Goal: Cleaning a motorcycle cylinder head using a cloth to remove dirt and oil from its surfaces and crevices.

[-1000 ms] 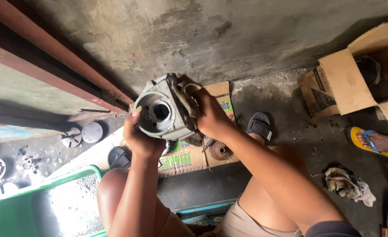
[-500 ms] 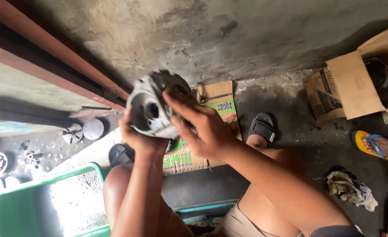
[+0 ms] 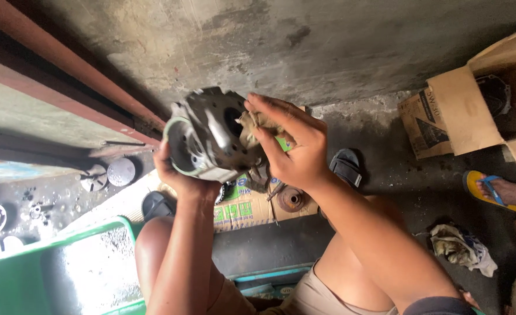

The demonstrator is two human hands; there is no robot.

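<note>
The fingers point(image 3: 272, 119) of the right hand point(image 3: 290, 149) are spread and curled over a crumpled brownish rag point(image 3: 252, 131), pressing it against the face of a grey metal engine casing point(image 3: 211, 137) that is held up in the air above the knees. The left hand point(image 3: 179, 175) cups the casing from below and behind, its fingers wrapped shut around the round rim at the casing's left end, with the thumb up along the side. The casing is tilted, its round opening facing left and its flat bolted face turned toward the right hand; it is slightly blurred. Nearest the camera, at lower left, lies a green plastic tub point(image 3: 13, 265) holding wet, shiny liquid, just beside the person's left knee. Under the hands a flattened printed cardboard sheet point(image 3: 240, 210) lies on the concrete floor point(image 3: 398, 181), and a rusty round pulley-like part point(image 3: 291, 199) sits on it just beside the right forearm. A black sandal point(image 3: 345, 168) lies past that. To the right, a dirty rag heap point(image 3: 462, 248) rests on the floor, and another person's foot in a yellow flip-flop point(image 3: 491, 189) shows at the edge. Farther back stands an open cardboard box point(image 3: 468, 111) against the rough wall point(image 3: 328, 41). At left, small round metal parts point(image 3: 121, 171) lie on the wet ground.
</note>
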